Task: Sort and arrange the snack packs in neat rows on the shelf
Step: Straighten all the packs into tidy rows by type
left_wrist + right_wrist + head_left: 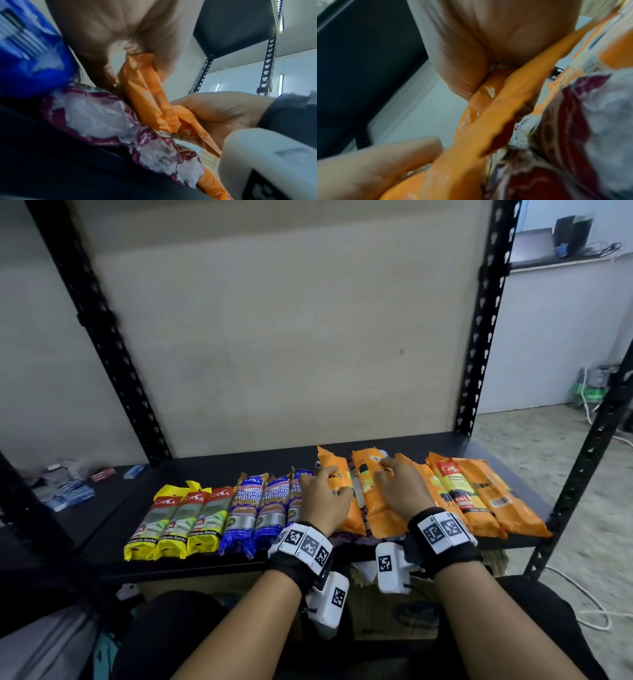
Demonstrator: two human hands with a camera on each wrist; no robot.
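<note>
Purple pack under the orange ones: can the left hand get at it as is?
Probably not directly. The purple pack lies mostly under the orange packs, with only its near end showing, and the left hand already grips an orange pack. It would likely have to let go first.

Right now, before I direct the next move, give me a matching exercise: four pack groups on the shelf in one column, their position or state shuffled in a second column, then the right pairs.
Things:
1. yellow packs
2. blue packs
3. orange pack under the left hand
4. purple pack

Places or states:
A. mostly hidden beneath orange packs
B. leftmost group in the row
C. gripped near the middle of the shelf
D. between the yellow group and the left hand

Pairs: 1-B, 2-D, 3-C, 4-A
</note>
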